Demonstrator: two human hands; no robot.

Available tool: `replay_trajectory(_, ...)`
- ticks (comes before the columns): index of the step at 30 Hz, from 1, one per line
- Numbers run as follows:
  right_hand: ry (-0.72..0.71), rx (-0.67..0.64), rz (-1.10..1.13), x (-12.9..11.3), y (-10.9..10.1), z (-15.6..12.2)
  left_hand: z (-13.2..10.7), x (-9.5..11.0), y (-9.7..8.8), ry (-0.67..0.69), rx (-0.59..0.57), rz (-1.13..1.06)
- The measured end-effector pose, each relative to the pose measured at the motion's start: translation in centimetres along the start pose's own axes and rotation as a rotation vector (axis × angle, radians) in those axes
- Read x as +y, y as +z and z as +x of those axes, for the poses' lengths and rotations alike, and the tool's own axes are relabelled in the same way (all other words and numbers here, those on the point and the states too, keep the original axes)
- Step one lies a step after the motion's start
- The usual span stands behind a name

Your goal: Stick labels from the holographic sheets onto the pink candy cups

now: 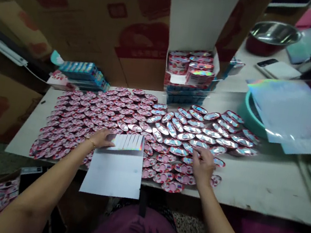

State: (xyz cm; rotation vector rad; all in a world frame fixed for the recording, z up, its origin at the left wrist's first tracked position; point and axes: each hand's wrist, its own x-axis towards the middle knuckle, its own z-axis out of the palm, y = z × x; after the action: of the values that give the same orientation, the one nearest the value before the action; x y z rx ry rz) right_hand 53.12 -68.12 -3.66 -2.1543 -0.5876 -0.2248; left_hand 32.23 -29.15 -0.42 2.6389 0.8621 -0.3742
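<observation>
My left hand (102, 139), with a bracelet at the wrist, grips the left edge of a sticker sheet (128, 142) with pale strips on it. Below the strips, its white paper (114, 173) hangs over the table's front edge. To the right, my right hand (203, 165) is over the small oval packs, fingers bent together at one; whether anything is between them is hidden. Many oval packs (75, 115) with pink tops stand in tight rows on the left. Packs with shiny silvery-blue tops (197, 130) stand around and behind my right hand.
An upright printed carton (101, 13) stands behind the rows. An open box (187, 92) holds stacked packs, and blue boxes (81, 71) lie at back left. Shiny sheets (294, 115) lie over a teal basin (252, 118) on the right, below a metal bowl (270, 38).
</observation>
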Motion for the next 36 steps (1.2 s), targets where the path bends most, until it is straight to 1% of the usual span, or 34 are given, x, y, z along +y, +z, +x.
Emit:
replay_trajectory(2, -0.104, -0.086, 0.043, -3.8, 2.7, 0.1, -0.1, -1.0, 1.5, -0.002, -0.086, -0.009)
replay_trajectory(3, -0.163, -0.143, 0.058, -5.8, 4.2, 0.0, -0.1, -1.0, 1.9, -0.022, -0.094, -0.024)
replay_trajectory(4, -0.228, -0.208, 0.069, -7.7, 5.8, -0.1, -0.2, -0.9, 2.2, -0.051, -0.075, -0.047)
replay_trajectory(5, -0.295, -0.283, 0.069, -9.6, 7.4, -0.3, -0.3, -0.7, 2.2, -0.064, -0.057, -0.080)
replay_trajectory(6, -0.364, -0.360, 0.058, -11.5, 9.0, -0.6, -0.4, -0.4, 2.0, -0.049, -0.049, -0.123)
replay_trajectory(7, -0.423, -0.430, 0.039, -13.2, 10.6, -0.8, -0.5, 0.0, 1.7, -0.005, -0.050, -0.175)
replay_trajectory(9, -0.516, -0.543, -0.003, -15.9, 13.3, -1.0, -0.4, 1.0, 0.8, 0.140, -0.072, -0.289)
replay_trajectory(11, -0.557, -0.610, -0.040, -17.5, 15.4, -0.9, 0.1, 2.1, 0.0, 0.253, -0.094, -0.383)
replay_trajectory(13, -0.560, -0.623, -0.079, -17.8, 16.6, -0.6, 1.0, 2.9, -0.5, 0.293, -0.139, -0.453)
replay_trajectory(16, -0.599, -0.582, -0.117, -16.5, 17.0, -0.1, 2.8, 3.5, -0.5, 0.322, -0.289, -0.570)
replay_trajectory(20, -0.719, -0.563, -0.079, -14.0, 16.9, -0.4, 4.3, 3.3, 0.1, 0.289, -0.487, -0.745)
replay_trajectory(23, -0.722, -0.540, -0.017, -13.3, 17.1, -1.0, 4.8, 2.8, 0.5, 0.278, -0.596, -0.763)
replay_trajectory(25, -0.716, -0.525, 0.005, -13.4, 17.3, -1.3, 5.2, 2.7, 0.8, 0.289, -0.619, -0.714)
replay_trajectory(27, -0.704, -0.519, -0.007, -13.8, 17.2, -1.5, 5.5, 2.9, 0.9, 0.299, -0.604, -0.654)
replay_trajectory(29, -0.684, -0.530, -0.019, -14.3, 16.7, -1.5, 5.6, 3.5, 1.0, 0.303, -0.600, -0.622)
replay_trajectory(31, -0.653, -0.537, 0.007, -14.6, 15.8, -1.4, 5.6, 4.1, 0.8, 0.307, -0.631, -0.613)
replay_trajectory(33, -0.594, -0.503, 0.020, -14.6, 15.0, -1.2, 5.4, 4.8, 0.6, 0.306, -0.675, -0.613)
replay_trajectory(35, -0.540, -0.452, -0.032, -14.2, 14.6, -1.1, 5.3, 5.4, 0.3, 0.302, -0.697, -0.616)
replay_trajectory(36, -0.536, -0.439, -0.070, -13.9, 14.5, -1.2, 5.2, 5.6, 0.2, 0.301, -0.704, -0.622)
